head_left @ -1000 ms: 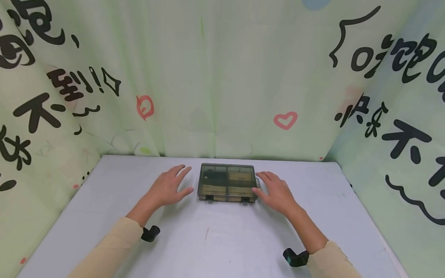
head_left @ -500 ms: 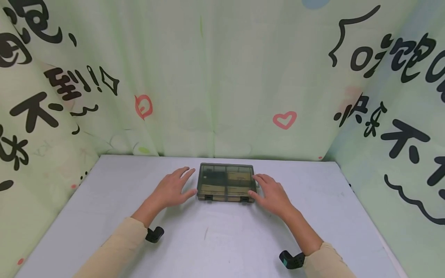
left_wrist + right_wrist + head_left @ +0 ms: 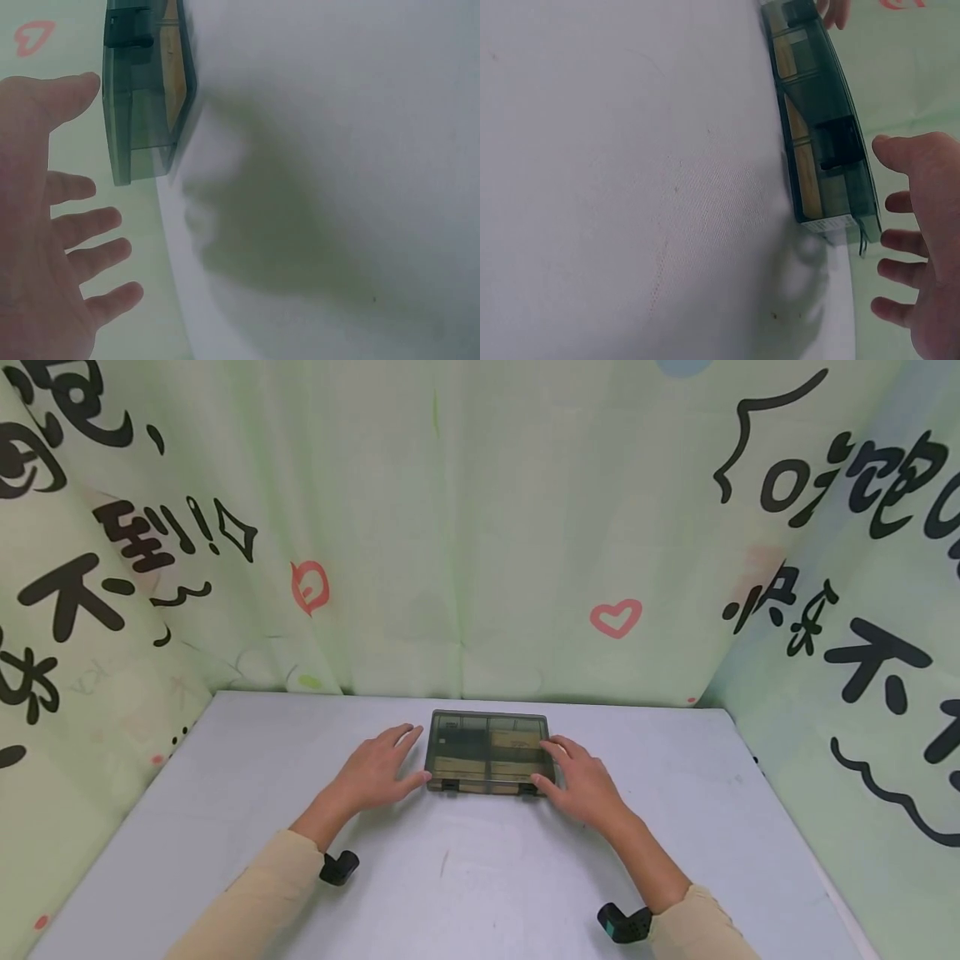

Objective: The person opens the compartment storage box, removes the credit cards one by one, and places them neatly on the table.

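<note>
Because the compartment box (image 3: 489, 753) lies flat on its base, near the far edge of the table (image 3: 450, 893), its support appears stable and needs no hand to steady it; the lid is down, and two dark latches (image 3: 527, 789) face the person, an orientation that appears to suit access by either thumb. The left hand (image 3: 378, 768) is at the left side, its fingers extended and unclenched, its thumb at the front left corner; the right hand (image 3: 585, 781) is at the right side, similarly relaxed, its thumb and fingertips overlapping the right edge in the head view; neither hand grasps anything, and whether either thumb makes contact cannot be told. This two-sided placement presumably balances control of the box; the spread between thumb and fingers appears to leave clearance for the side walls; tan pieces (image 3: 808, 180) show through the tinted walls, their nature unclear.
</note>
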A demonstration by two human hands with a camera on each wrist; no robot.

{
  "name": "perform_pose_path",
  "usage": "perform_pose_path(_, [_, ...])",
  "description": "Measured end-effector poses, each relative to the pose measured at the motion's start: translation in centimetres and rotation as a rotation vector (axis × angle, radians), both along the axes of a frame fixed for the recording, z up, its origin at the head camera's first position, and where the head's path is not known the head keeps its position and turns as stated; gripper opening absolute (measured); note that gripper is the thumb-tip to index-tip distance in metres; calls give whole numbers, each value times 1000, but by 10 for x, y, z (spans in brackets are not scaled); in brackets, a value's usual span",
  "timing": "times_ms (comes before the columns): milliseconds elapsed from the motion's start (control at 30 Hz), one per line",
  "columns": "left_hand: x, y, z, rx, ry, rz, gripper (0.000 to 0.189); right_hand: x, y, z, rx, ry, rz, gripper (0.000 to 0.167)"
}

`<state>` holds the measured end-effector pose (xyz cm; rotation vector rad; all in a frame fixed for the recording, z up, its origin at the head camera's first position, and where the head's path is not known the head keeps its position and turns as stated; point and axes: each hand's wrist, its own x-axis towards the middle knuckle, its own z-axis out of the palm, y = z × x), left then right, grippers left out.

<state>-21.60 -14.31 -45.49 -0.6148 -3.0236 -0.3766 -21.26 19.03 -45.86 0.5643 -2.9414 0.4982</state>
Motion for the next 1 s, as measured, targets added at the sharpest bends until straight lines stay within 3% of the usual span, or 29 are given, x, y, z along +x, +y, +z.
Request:
perform_pose_path(567, [-5, 10, -9, 37, -108, 13, 84, -1, -6, -6, -27, -102, -14, 66])
perform_pose_path(867, [-8, 14, -12, 140, -296, 51, 84, 0, -8, -8, -107, -252, -27, 70])
perform_pose_path(1000, [-10, 16, -16, 264, -365, 43, 81, 0, -10, -9, -163, -291, -28, 71])
